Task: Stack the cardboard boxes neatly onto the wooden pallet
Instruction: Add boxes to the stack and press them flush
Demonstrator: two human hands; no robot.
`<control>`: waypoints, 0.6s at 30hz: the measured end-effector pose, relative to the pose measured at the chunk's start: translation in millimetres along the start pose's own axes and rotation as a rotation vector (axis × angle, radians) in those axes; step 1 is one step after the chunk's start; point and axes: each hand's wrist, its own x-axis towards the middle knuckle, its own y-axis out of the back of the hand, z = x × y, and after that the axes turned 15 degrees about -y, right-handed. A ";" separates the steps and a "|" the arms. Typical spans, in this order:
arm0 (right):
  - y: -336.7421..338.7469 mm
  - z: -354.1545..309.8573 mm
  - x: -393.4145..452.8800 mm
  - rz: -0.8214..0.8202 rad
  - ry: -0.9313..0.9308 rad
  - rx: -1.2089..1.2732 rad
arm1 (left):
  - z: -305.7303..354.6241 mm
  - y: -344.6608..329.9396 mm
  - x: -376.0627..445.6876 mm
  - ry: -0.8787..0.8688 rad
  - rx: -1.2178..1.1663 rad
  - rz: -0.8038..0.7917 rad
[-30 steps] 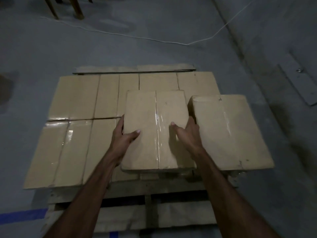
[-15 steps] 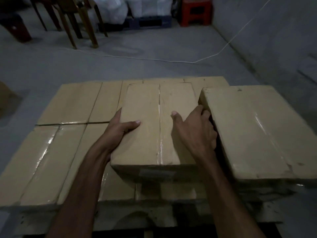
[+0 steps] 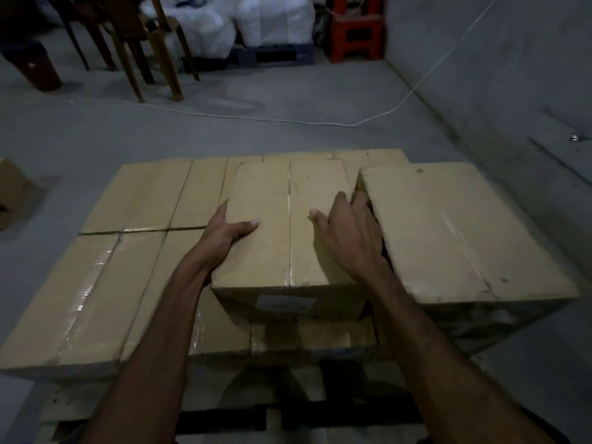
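both my hands grip the middle box [image 3: 282, 229], left hand [image 3: 224, 233] and right hand [image 3: 349, 235] curled over its sides; long axis near-to-far, atop bottom layer [image 3: 128, 267].

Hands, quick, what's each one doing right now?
Left hand: holding the middle box by its left edge.
Right hand: holding the same box, fingers tucked down its right side.

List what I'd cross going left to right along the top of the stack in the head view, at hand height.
Lower-layer boxes → left hand → held box → right hand → upper box on the right → grey wall.
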 end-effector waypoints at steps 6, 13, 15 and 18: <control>35.5 55.1 -5.6 0.047 0.181 -0.021 | 2.2 -1.1 -2.2 -0.001 0.026 0.001; 54.2 95.3 -7.1 -0.035 0.211 -0.135 | 4.2 1.5 -5.0 0.018 0.049 -0.011; 54.6 101.5 -4.6 -0.042 0.219 -0.119 | 8.2 1.1 -6.8 0.011 0.072 -0.014; 53.0 106.3 -3.3 -0.036 0.221 -0.099 | 10.1 -0.7 -8.2 -0.004 0.076 -0.018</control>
